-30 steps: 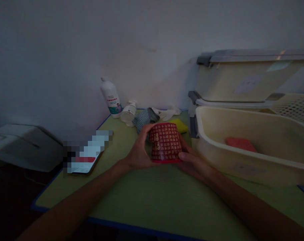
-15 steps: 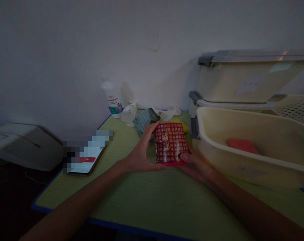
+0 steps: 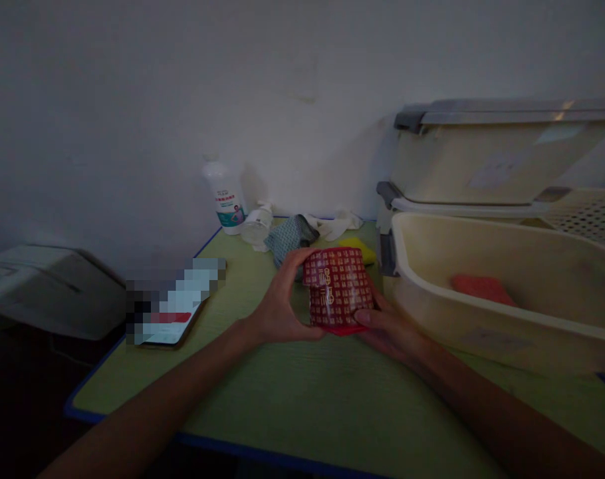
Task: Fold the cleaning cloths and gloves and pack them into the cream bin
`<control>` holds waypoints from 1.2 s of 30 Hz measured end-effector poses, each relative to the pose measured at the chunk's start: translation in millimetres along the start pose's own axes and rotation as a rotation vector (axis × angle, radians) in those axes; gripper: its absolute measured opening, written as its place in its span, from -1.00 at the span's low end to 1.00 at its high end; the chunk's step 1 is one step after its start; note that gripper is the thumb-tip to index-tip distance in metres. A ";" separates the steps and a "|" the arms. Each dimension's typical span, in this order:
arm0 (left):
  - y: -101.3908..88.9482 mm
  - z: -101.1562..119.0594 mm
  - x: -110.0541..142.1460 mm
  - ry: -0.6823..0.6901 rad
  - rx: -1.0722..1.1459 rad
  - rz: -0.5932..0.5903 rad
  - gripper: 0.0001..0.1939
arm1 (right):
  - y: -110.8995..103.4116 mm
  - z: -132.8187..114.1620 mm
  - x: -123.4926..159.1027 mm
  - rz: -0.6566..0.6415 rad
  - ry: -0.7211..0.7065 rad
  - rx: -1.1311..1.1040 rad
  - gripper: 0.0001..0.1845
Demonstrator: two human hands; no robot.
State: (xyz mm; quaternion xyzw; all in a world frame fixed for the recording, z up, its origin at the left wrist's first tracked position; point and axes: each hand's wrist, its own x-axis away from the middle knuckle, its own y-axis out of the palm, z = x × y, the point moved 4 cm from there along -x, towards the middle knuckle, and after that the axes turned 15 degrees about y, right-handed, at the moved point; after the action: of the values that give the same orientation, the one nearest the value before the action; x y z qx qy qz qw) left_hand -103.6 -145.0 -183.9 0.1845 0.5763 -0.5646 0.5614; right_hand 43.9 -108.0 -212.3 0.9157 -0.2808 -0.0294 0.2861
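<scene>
Between my two hands, over the middle of the table, is a red cylindrical container (image 3: 338, 286) covered in small gold characters, with larger ones on its front. A step shows in its left side, and a plain bright red rim runs along the bottom. My left hand (image 3: 277, 309) grips it from the left, fingers at the top edge and thumb under the lower edge. My right hand (image 3: 389, 326) holds the lower right side, thumb on the front face and fingers mostly hidden behind. Just behind the container are a grey-blue patterned cloth (image 3: 287, 241) and a yellow cloth-like piece (image 3: 357, 250).
A phone (image 3: 175, 319) lies at the left of the green table (image 3: 302, 406). A white bottle (image 3: 223, 199) and a clear pump bottle (image 3: 256, 226) stand at the back. On the right, a cream bin (image 3: 462, 332) holds a red sponge-like block (image 3: 482, 288); lidded storage boxes (image 3: 457, 163) are stacked behind.
The container first shifted right and turned, bringing its large gold characters to the front. Since then it has tipped slightly, its top moving left, with both hands still on it.
</scene>
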 end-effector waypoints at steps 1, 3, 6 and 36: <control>0.9 -1.0 0.5 -0.016 0.013 -0.017 0.00 | -1.2 0.2 -0.7 0.005 -0.006 0.008 -0.18; 2.4 -2.8 1.9 -0.036 0.030 -0.043 0.03 | -3.4 0.9 -2.3 0.017 -0.017 0.013 -0.19; 2.8 -5.0 4.4 -0.038 0.036 -0.037 0.05 | -4.3 1.4 -3.8 0.026 -0.024 0.008 -0.11; 42.3 -2.6 10.4 -1.207 1.154 0.629 -0.38 | 15.9 2.6 -1.0 0.330 -0.359 0.901 0.19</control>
State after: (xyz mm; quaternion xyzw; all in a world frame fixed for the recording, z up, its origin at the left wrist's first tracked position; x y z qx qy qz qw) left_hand -72.1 -134.7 -212.2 0.2592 -0.2685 -0.5877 0.7178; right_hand 34.5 -119.6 -206.0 0.8721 -0.4511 -0.0167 -0.1890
